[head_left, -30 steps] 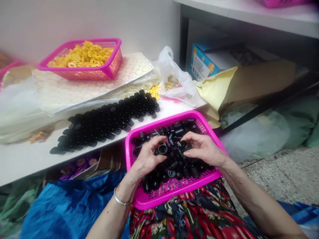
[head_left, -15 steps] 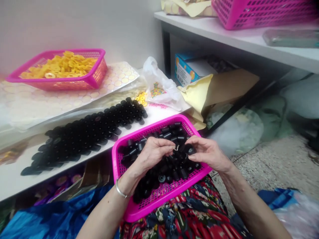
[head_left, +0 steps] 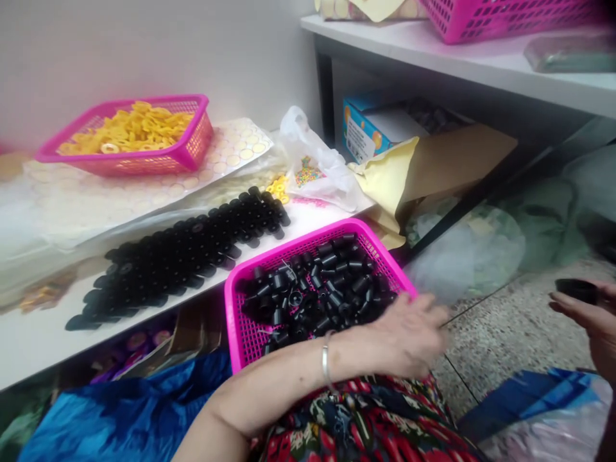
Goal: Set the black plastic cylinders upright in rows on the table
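A pink plastic basket (head_left: pixel 230 321) full of short black plastic cylinders (head_left: pixel 332 282) rests on my lap. My left hand (head_left: pixel 409 333), with a silver bangle on the wrist, reaches across the basket's right front corner. Motion blurs its fingers, so I cannot make out whether they hold anything. At the right edge of the view, over the floor, my right hand (head_left: pixel 594 317) grips a black cylinder (head_left: pixel 576 290) between its fingers. Part of that hand is cut off by the frame. Rows of black cylinders (head_left: pixel 192 250) stand close together on the white table to the left.
Behind the rows sits a pink basket (head_left: pixel 192 154) of yellow rings. A white plastic bag (head_left: pixel 332 183) with colourful beads lies at the table's far end. An open carton (head_left: pixel 452 157) is under the white shelf (head_left: pixel 433 54). Blue sheeting (head_left: pixel 129 410) hangs at lower left.
Both hands have left the middle of the basket and moved right. My right hand carries the black cylinder to the frame's edge; my left hand has swung over the basket's corner.
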Available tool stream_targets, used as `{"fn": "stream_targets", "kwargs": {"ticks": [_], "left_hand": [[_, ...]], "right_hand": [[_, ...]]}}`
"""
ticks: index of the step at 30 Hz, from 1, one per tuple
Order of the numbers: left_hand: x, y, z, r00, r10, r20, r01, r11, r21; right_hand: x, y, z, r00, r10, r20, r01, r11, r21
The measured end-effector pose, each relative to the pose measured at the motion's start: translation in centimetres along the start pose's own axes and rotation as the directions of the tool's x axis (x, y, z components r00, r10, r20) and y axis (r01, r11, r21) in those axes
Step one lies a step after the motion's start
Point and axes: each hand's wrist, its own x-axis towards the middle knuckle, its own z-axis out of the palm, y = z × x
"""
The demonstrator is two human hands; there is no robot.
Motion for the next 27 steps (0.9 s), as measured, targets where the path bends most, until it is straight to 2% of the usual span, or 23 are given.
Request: {"fn": "stream_targets", "kwargs": {"ticks": [2,3,5,8,11,13,16,19,22,24,27], "left_hand": [[-2.8,-2.8,-2.0,0.989,-0.145,-0.009,0.145,0.986,0.084],[-4.3,-4.3,-3.0,0.968,-0.248,-0.041,0.251,0.958,0.142],[-7.5,-7.1,-4.5,0.902,-0.425,-0.070,0.427,0.864,0.267],[-11.5,-9.8,-5.2,0.827,-0.562,0.019,0.496,0.745,0.446],[-13.8,-11.1,-4.4,0.789,-0.611,0.058,0.505,0.699,0.506],[-14.7,-11.6,-3.8,0.786,-0.617,0.033,0.529,0.700,0.480],[-15.7,-12.1,-3.5,0.774,-0.632,-0.045,0.601,0.710,0.368],[-16.4,-12.0,-4.1,0.736,-0.661,-0.146,0.676,0.728,0.109],[-16.5,-11.5,-5.0,0.684,-0.701,-0.203,0.683,0.712,-0.162],[-16.0,-11.1,-5.2,0.703,-0.684,-0.197,0.659,0.730,-0.181],[-14.6,-10.9,-4.5,0.783,-0.605,-0.145,0.607,0.794,-0.038]], "right_hand": [[-0.9,-0.2,1.2,0.995,0.055,-0.086,-0.065,0.991,-0.113],[-1.4,-0.5,2.3,0.994,0.068,-0.085,-0.081,0.984,-0.158],[-2.3,-1.4,5.0,0.988,0.156,0.024,-0.149,0.972,-0.184],[-3.2,-2.2,8.5,0.961,0.173,0.215,-0.159,0.984,-0.085],[-3.7,-2.4,10.5,0.917,0.150,0.370,-0.142,0.989,-0.050],[-4.0,-2.5,10.9,0.888,0.142,0.437,-0.140,0.989,-0.036],[-4.4,-2.8,11.2,0.872,0.124,0.473,-0.153,0.988,0.024],[-5.0,-3.2,11.7,0.853,0.110,0.510,-0.205,0.970,0.134],[-5.7,-3.7,12.9,0.787,0.089,0.611,-0.264,0.943,0.203],[-6.1,-4.0,13.9,0.736,0.075,0.672,-0.285,0.936,0.208],[-6.6,-4.3,15.0,0.705,0.062,0.707,-0.298,0.930,0.216]]}}
